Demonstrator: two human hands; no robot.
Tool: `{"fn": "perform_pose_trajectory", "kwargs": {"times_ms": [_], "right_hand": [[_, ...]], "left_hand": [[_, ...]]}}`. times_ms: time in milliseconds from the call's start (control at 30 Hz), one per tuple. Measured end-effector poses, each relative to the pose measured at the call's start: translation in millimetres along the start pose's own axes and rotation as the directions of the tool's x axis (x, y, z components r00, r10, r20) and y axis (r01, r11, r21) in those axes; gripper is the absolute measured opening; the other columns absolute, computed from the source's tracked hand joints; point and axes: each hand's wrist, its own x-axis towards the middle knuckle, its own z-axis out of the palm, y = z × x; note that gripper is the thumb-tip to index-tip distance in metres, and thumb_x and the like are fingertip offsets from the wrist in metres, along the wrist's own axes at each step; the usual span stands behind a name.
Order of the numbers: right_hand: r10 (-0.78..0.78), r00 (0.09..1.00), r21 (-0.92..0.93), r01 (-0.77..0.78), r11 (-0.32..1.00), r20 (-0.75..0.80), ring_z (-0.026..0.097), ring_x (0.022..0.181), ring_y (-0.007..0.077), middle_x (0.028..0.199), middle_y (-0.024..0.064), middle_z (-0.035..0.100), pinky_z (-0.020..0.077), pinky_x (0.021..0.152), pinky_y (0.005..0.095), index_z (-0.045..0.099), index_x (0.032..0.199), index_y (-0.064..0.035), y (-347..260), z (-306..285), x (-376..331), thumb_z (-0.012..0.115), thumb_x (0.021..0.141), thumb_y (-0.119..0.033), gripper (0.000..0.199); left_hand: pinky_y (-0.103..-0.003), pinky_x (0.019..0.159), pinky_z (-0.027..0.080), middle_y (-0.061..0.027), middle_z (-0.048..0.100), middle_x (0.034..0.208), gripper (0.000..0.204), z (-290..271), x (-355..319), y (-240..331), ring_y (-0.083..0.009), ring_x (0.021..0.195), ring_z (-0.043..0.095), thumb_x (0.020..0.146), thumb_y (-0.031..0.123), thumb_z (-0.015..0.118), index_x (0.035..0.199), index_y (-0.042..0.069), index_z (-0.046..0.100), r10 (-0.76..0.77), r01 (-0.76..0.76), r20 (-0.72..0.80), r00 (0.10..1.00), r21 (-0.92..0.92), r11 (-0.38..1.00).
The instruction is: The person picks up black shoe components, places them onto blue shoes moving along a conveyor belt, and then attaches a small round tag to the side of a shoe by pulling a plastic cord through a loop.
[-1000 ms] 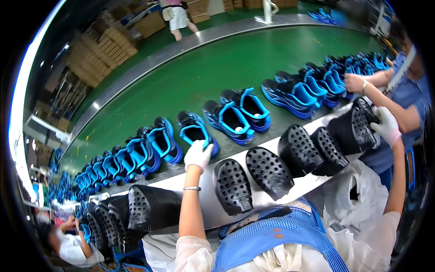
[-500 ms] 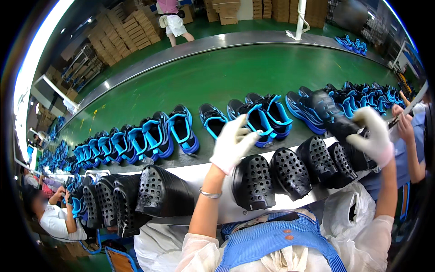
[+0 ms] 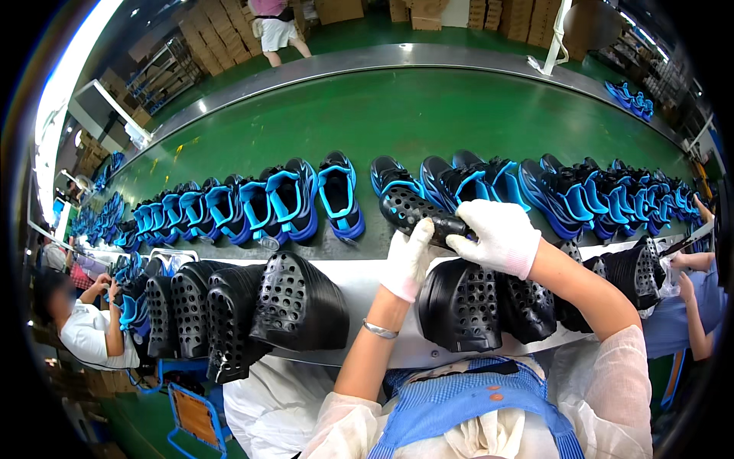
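Both my white-gloved hands are on a black plastic shoe shaper [image 3: 410,206] with round holes, above the white ledge [image 3: 367,275]. My right hand [image 3: 501,237] is closed around its narrow end. My left hand [image 3: 409,256] grips it from below, fingertips against its side. Just under my hands stands a stack of nested black shapers [image 3: 459,306], with another stack [image 3: 527,306] right beside it. Left of my left arm sits a wide stack of shapers [image 3: 298,302]. Behind the held shaper are black-and-blue sneakers [image 3: 394,174], partly covered by it.
A long row of sneakers [image 3: 283,199] lines the near edge of the green conveyor belt [image 3: 367,107]. More sneakers [image 3: 581,191] crowd the right side. Co-workers sit at far left [image 3: 92,329] and far right [image 3: 692,298]. A chair [image 3: 195,417] stands lower left.
My right hand has come leftward from the right-hand stacks with the shaper. My left hand, earlier apart with spread fingers, now holds it too. The view has shifted somewhat.
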Motion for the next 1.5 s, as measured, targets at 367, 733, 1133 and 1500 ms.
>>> {"fn": "perform_pose_trajectory", "kwargs": {"times_ms": [367, 733, 1133, 1500], "right_hand": [[0.098, 0.976, -0.006, -0.099, 0.995, 0.194, 0.06, 0.058, 0.0346, 0.06, 0.0178, 0.058, 0.0489, 0.058, 0.0419, 0.06, 0.066, -0.0018, 47, -7, 28, 0.058, 0.076, -0.039, 0.039], [0.075, 0.938, -0.198, -0.008, 0.98, 0.338, 0.063, 0.066, 0.038, 0.065, 0.0222, 0.061, 0.0516, 0.065, 0.0428, 0.067, 0.068, -0.0011, 35, 27, 121, 0.056, 0.074, -0.04, 0.041], [0.206, 0.934, -0.129, -0.174, 0.976, 0.293, 0.063, 0.095, 0.0328, 0.102, 0.0189, 0.065, 0.0501, 0.083, 0.0397, 0.067, 0.101, -0.0038, 33, 134, 157, 0.051, 0.086, -0.023, 0.029], [0.155, 0.906, -0.269, -0.048, 0.962, 0.393, 0.065, 0.096, 0.0298, 0.103, 0.0167, 0.067, 0.0518, 0.082, 0.0376, 0.069, 0.101, -0.0057, 28, 116, 157, 0.051, 0.085, -0.013, 0.025]], "left_hand": [[-0.04, 0.084, 0.048, -0.0131, 0.055, 0.113, 0.04, -60, 11, -15, -0.03, 0.097, 0.059, 0.075, 0.025, 0.071, 0.107, 0.003, 0.059, 0.418, -0.027, 0.036, 0.908, 0.999, -0.028], [-0.044, 0.077, 0.048, -0.0153, 0.06, 0.1, 0.025, -77, 53, -35, -0.0355, 0.09, 0.058, 0.081, 0.026, 0.064, 0.099, 0.008, 0.061, 0.297, 0.001, 0.056, 0.953, 0.982, -0.188], [-0.04, 0.084, 0.05, -0.016, 0.067, 0.099, 0.043, -61, 86, -6, -0.0321, 0.095, 0.064, 0.079, 0.046, 0.06, 0.099, 0.009, 0.069, -0.199, 0.335, -0.451, 0.87, 0.837, -0.432], [-0.038, 0.082, 0.051, -0.0162, 0.068, 0.097, 0.042, -52, 89, -1, -0.0321, 0.092, 0.064, 0.076, 0.045, 0.061, 0.096, 0.01, 0.07, -0.176, 0.366, -0.468, 0.866, 0.833, -0.414]]}}
